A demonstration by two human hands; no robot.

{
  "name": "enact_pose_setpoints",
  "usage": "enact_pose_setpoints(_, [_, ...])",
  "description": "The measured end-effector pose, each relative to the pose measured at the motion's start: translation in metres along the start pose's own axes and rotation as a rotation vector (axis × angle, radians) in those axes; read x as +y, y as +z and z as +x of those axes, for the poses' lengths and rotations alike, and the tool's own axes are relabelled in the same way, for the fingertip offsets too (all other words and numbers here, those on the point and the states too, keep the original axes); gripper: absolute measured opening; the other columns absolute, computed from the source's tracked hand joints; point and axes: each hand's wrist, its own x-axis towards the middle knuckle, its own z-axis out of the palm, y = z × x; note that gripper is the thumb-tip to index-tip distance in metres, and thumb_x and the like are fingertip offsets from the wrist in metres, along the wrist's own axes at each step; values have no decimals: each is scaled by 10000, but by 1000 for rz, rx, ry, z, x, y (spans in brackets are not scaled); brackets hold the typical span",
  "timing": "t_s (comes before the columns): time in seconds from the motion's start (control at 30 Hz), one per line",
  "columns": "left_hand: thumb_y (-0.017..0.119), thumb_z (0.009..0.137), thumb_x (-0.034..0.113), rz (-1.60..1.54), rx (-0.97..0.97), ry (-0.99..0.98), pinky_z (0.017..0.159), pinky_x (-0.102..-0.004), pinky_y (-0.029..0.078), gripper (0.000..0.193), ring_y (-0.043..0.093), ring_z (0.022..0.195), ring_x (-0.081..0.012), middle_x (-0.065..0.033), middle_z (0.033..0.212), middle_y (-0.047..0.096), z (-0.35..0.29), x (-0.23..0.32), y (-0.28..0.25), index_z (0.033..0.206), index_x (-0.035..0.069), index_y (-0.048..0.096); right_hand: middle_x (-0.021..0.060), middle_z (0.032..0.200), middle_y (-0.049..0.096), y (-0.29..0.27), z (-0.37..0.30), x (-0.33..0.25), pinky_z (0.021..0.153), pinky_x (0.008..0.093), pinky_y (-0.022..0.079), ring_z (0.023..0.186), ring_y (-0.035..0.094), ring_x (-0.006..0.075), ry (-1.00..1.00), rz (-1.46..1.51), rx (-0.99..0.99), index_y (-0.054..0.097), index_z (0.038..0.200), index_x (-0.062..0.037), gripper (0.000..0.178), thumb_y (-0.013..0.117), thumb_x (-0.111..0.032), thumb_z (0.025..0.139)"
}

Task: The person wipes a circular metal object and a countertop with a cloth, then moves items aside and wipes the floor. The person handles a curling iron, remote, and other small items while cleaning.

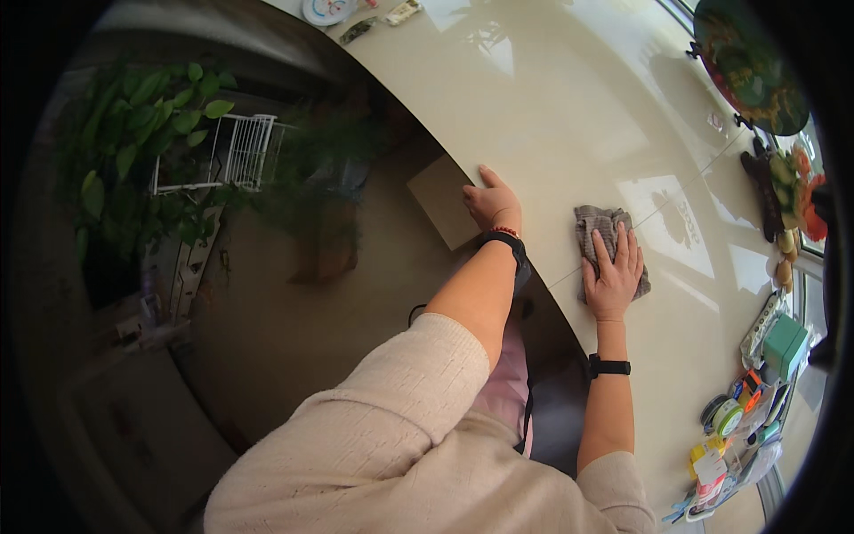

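Note:
My right hand (612, 274) lies flat with its fingers spread on a crumpled grey-brown cloth (594, 222), pressing it against a glossy cream countertop (569, 116). A dark band circles that wrist. To the left, my left hand (495, 206) rests at the countertop's curved edge. Its thumb stretches over the top while the other fingers curl over the rim, gripping it. Red beads and a dark watch sit on the left wrist. The cloth's middle is partly hidden under my right hand.
Along the right side stand a dark round decorative plate (752, 67), orange flowers (811, 209), a power strip (763, 331), a green box (785, 347) and tape rolls (722, 415). A brown cardboard box (445, 203) sits below the edge. Left are a leafy plant (178, 116) and a white wire rack (249, 151).

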Motion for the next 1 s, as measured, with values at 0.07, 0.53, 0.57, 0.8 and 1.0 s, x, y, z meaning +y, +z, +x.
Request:
enact_pose_setpoints(0.07, [377, 975, 585, -7, 24, -1, 882, -516, 505, 667, 600, 1079, -419, -243, 1211, 577, 0, -1, 1, 1158, -37, 532, 99, 1491, 469, 4, 0, -1, 1135, 509, 292, 1376, 407, 341, 4, -10, 6, 656, 1286, -258, 486, 713, -287, 804])
enact_pose_setpoints(0.53, [408, 968, 573, 58, 58, -23, 890, -522, 499, 681, 607, 1069, -439, -275, 1195, 599, -3, 3, 3, 1155, -69, 535, 119, 1540, 385, 15, 29, -25, 1145, 567, 226, 1417, 320, 367, 394, -95, -57, 584, 1371, -292, 565, 684, -370, 820])
enact_pose_setpoints(0.57, [392, 968, 581, 58, 79, -13, 900, -523, 496, 689, 604, 1073, -445, -278, 1178, 611, -2, 2, 4, 1162, -63, 541, 117, 1538, 385, 22, 39, -30, 1139, 576, 232, 1415, 315, 375, 388, -82, 24, 590, 1361, -295, 563, 690, -366, 812])
enact_pose_setpoints(0.8, [335, 979, 591, 29, 96, -5, 963, -515, 496, 728, 615, 1087, -473, -309, 1198, 621, -13, 1, 5, 1243, -55, 541, 20, 1417, 529, 17, 3, -27, 1124, 531, 306, 1339, 448, 288, -2, 286, -25, 692, 1177, -306, 423, 695, -158, 781])
enact_pose_setpoints(1.0, [384, 969, 589, -48, 95, -18, 1001, -472, 482, 728, 608, 1131, -439, -279, 1224, 629, -16, 3, 5, 1280, -50, 540, 138, 1515, 422, -58, -207, 43, 1152, 591, 221, 1413, 356, 359, 597, -148, -38, 619, 1330, -255, 550, 685, -261, 785])
